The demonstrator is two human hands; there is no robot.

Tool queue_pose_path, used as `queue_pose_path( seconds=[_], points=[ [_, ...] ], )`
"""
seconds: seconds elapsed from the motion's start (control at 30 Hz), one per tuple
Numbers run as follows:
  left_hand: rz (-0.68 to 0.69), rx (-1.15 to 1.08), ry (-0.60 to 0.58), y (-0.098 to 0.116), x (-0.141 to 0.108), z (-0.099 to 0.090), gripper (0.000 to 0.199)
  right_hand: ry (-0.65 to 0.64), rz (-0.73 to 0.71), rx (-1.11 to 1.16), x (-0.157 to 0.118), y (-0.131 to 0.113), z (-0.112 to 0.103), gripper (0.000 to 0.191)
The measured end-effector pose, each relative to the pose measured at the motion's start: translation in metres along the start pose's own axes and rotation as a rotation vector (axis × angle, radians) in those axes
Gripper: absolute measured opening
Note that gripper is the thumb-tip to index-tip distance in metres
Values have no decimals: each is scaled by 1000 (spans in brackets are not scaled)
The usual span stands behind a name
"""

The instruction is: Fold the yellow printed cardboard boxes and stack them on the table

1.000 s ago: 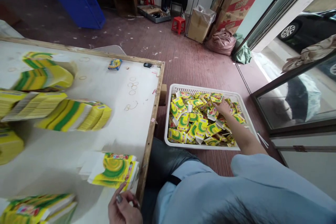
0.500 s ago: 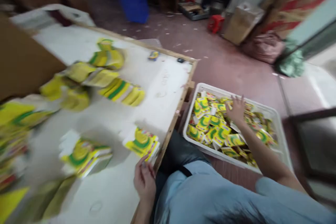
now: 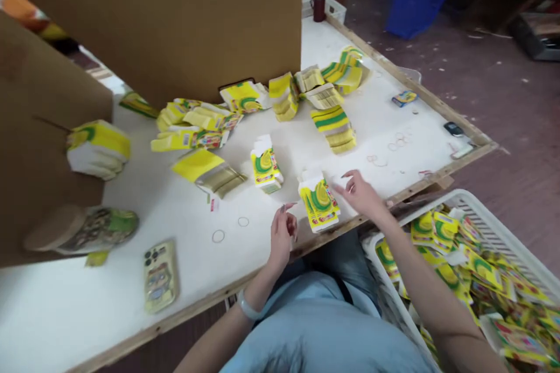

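Note:
A stack of yellow-green printed cartons (image 3: pixel 320 204) lies near the table's front edge, between my two hands. My left hand (image 3: pixel 283 232) is just left of it, fingers apart and holding nothing. On its right, my right hand (image 3: pixel 359 191) is spread open with thumb and forefinger near the stack's upper right side. Another small carton stack (image 3: pixel 266 168) stands further left. Behind it, bundles of flat yellow cartons (image 3: pixel 335 127) lie in a curved row. A white basket (image 3: pixel 475 201) full of yellow cartons is at the lower right.
A phone (image 3: pixel 160 277), a lidded jar (image 3: pixel 100 230) and rubber bands (image 3: pixel 218 236) are on the white table. Tall cardboard (image 3: pixel 196 23) rises at the back. A small blue box (image 3: pixel 405 98) and a dark object (image 3: pixel 454 128) lie at the right. A mug (image 3: pixel 319 9) stands far back.
The view has swung left. My right hand has moved from over the basket to beside the carton stack. My left hand has come off the stack's edge.

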State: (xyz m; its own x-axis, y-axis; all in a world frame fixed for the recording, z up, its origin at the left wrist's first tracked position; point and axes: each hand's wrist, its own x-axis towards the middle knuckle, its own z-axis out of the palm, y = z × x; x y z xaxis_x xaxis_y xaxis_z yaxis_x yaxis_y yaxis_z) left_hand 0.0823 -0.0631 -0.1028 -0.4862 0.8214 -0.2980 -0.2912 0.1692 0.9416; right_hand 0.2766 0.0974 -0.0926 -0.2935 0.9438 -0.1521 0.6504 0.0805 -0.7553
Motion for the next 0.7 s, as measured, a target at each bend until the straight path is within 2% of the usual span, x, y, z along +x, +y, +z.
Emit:
queue_pose_path(
  seconds=[0.07, 0.13, 0.23, 0.33, 0.43, 0.53, 0.6, 0.7],
  points=[
    [4, 13, -3, -1, 3, -1, 63, -173, 52, -253, -11, -8, 26, 56],
    [-17, 44, -69, -4, 5, 0, 65, -251, 59, -390, -17, -10, 38, 49],
    [-64, 130, -175, -10, 7, 4, 65, -224, 50, -455, -18, -9, 38, 43],
    [-66, 199, -208, -16, 8, 6, 62, -147, 20, -438, -17, -4, 32, 47],
    [-27, 230, -217, -20, 8, 3, 62, -12, -45, -326, -23, -1, 27, 52],
    [14, 232, -234, -18, 5, 1, 62, 122, -104, -87, -33, -4, 25, 55],
    [50, 204, -261, -11, 4, 2, 63, 141, -117, 111, -40, -10, 26, 56],
    [114, 174, -323, 5, 4, 9, 64, 76, -126, 358, -47, -26, 32, 56]
  ],
)
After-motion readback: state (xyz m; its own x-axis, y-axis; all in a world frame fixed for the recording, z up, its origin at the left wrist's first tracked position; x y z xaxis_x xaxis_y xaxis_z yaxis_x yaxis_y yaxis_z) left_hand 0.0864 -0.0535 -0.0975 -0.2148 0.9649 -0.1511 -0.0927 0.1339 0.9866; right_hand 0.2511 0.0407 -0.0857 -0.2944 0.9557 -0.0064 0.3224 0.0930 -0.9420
